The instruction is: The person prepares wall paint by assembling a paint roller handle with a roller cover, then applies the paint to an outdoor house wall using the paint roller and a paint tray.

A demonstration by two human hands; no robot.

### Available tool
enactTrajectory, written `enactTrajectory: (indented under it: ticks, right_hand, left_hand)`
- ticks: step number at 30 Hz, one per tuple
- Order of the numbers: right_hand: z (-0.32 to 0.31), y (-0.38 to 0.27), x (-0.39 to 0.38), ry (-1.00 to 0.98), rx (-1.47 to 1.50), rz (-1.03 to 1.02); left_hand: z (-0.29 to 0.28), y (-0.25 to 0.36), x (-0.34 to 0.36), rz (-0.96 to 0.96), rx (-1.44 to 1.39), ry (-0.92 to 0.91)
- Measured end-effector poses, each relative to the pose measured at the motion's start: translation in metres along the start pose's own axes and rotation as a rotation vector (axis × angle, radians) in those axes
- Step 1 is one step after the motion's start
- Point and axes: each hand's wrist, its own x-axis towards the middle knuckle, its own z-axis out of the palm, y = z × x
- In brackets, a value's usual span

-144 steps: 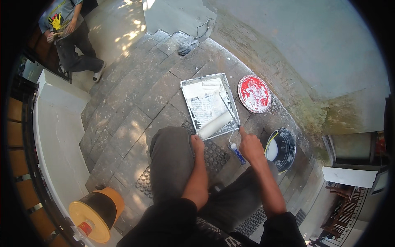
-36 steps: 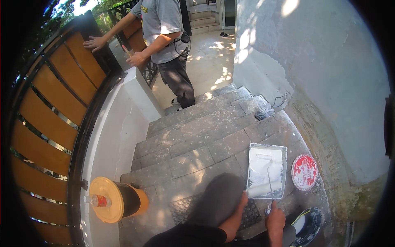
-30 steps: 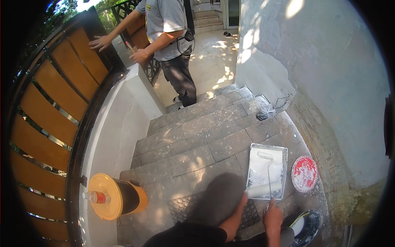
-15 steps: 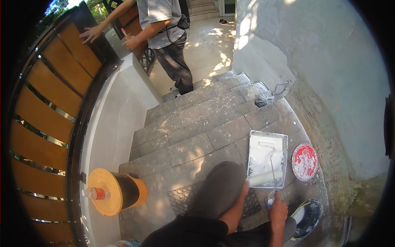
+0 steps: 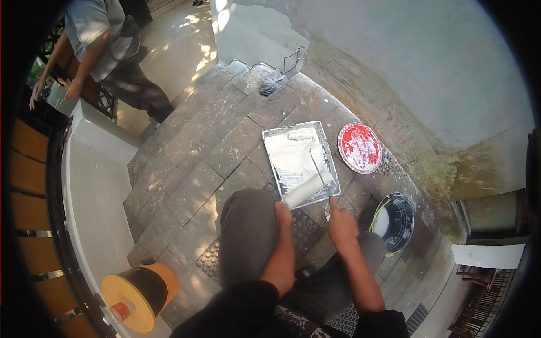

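My right hand (image 5: 341,226) is closed around the handle of a paint roller (image 5: 309,188), its forefinger stretched along the handle. The roller's white sleeve lies across the near end of a shallow paint tray (image 5: 271,163) coated with white paint. Over the paint beyond the sleeve, a thin bent rod shows. At the tray's near left corner, my left hand (image 5: 283,214) grips the edge, its fingers partly hidden beside my knee. A round red lid (image 5: 359,147) smeared with white lies to the right of the tray. Near my right knee stands a black bucket (image 5: 401,225) with something white inside.
A yellow and black bucket (image 5: 141,290) with a bottle (image 5: 119,311) on its lid stands at lower left. Stone steps (image 5: 186,152) run toward another person (image 5: 121,62) at the gate. A small dark plastic bag (image 5: 271,83) lies by the right wall (image 5: 394,73).
My view has swung to the right, so the tray and steps appear further left. My left hand has come into sight at the tray corner. The other person's arm near the gate is lower.
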Motion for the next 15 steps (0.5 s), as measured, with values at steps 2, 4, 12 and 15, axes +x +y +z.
enactTrajectory:
  ticks: [2, 4, 12, 15]
  right_hand:
    - [-0.001, -0.006, -0.018, -0.029, -0.007, -0.015]
    - [-0.004, -0.011, -0.029, -0.059, -0.013, -0.028]
    - [0.004, 0.004, 0.0, -0.027, 0.037, -0.037]
    - [-0.012, 0.008, -0.027, -0.062, 0.043, -0.038]
  left_hand:
    - [-0.006, -0.011, 0.008, 0.018, -0.063, 0.045]
    - [-0.012, -0.016, 0.012, 0.013, -0.038, 0.042]
    - [-0.009, 0.004, 0.001, 0.081, -0.057, 0.059]
    - [-0.01, 0.004, 0.001, 0.082, -0.062, 0.056]
